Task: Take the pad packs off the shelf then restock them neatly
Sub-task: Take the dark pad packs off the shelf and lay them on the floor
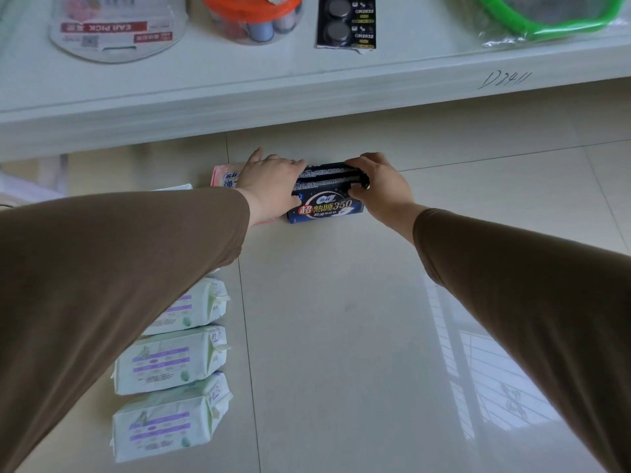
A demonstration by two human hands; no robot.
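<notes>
A dark blue pad pack (pixel 326 203) marked 350 lies on the tiled floor just below the white shelf edge (pixel 307 93). My left hand (pixel 271 184) grips its left end and my right hand (pixel 377 186) grips its right end. A pink pad pack (pixel 225 175) lies right beside it on the left, mostly hidden under my left hand. Three white and green pad packs (pixel 170 360) lie in a column on the floor at lower left, the top one partly hidden by my left sleeve.
On the shelf above sit an ear pick tub (pixel 112 29), an orange-lidded jar (pixel 254 18), a card of button batteries (pixel 346 22) and a green hoop in plastic (pixel 553 18). Glossy floor tiles (pixel 341 319) stretch to the right and front.
</notes>
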